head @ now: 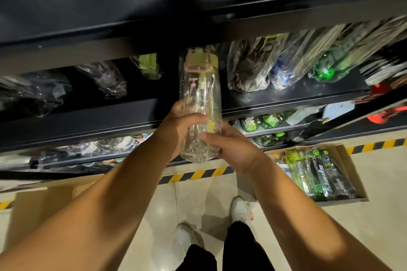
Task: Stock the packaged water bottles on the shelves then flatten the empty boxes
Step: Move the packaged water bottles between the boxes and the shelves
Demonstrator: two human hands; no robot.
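Observation:
A clear water bottle (199, 92) with a yellow-green and pink lid, wrapped in clear plastic, stands upright in front of the middle black shelf (293, 92). My left hand (176, 125) grips its lower body from the left. My right hand (231, 145) holds its base from the right, thumb across the front. Other wrapped bottles (248, 68) stand on the shelf to the right and several more at the left. An open cardboard box (348, 160) on the floor at the right holds several packaged green and black bottles (317, 176).
A second cardboard box (39, 200) lies on the floor at the lower left. Yellow-black hazard tape (198, 175) runs along the foot of the shelving. Lower shelves hold green bottles (264, 122). My feet in white shoes (241, 210) stand on the beige tiles.

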